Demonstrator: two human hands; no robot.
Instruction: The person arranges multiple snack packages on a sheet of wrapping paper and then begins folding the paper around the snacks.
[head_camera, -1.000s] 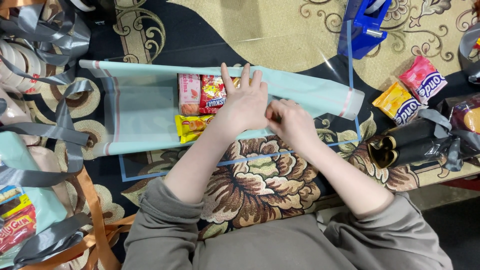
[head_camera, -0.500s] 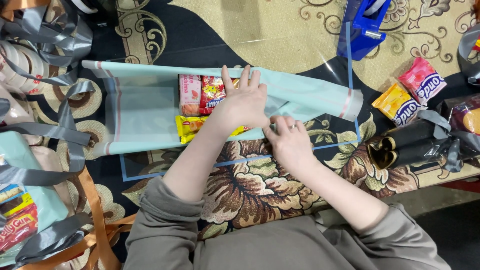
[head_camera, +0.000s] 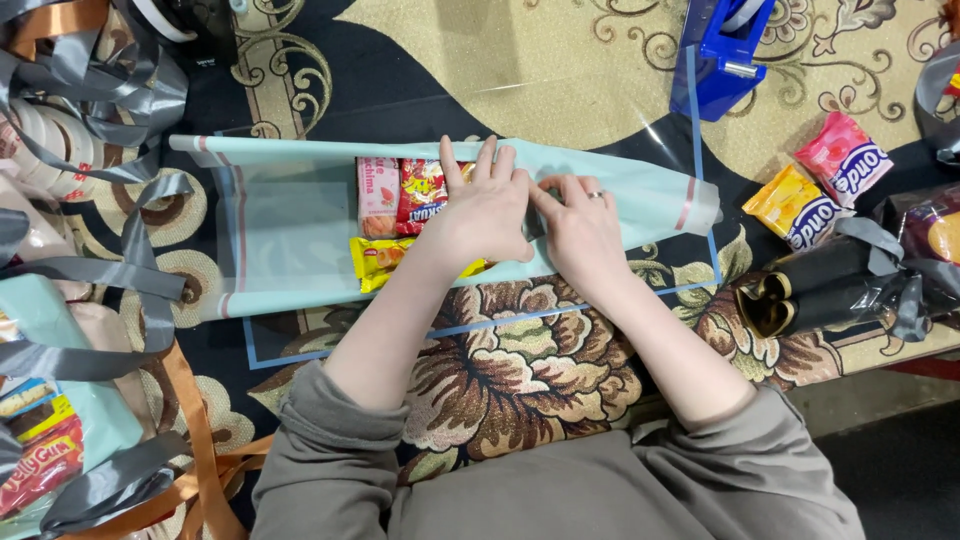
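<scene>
patterned cloth in black, gold and brown florals covers the worktop (head_camera: 520, 60), and from where i sit watching the feed it is crowded on every side. a pale mint wrapping sheet (head_camera: 290, 220) with a clear middle lies across the centre, its far edge rolled over so it forms a sleeve around a cluster of snack packets (head_camera: 400, 195): a pink one, a red one and a yellow one below them, showing through the clear film. my left hand (head_camera: 485, 215) lies flat with fingers spread on top of the fold, which i judge pins the sheet and keeps the packets from sliding. my right hand (head_camera: 580, 225), ring visible, rests just beside it with fingertips pressed on the same fold, touching the left; neither hand grips anything, both press open-palmed.

a blue tape dispenser (head_camera: 720, 55) stands at the far edge, near enough to reach. to the right lie two loose packets, a pink packet (head_camera: 845, 158) and a yellow packet (head_camera: 795, 205), beside a dark wrapped roll (head_camera: 820, 285) tied with grey ribbon. grey ribbons (head_camera: 90, 90) and orange ribbon (head_camera: 195, 430) pile up on the left, by finished bundles.
</scene>
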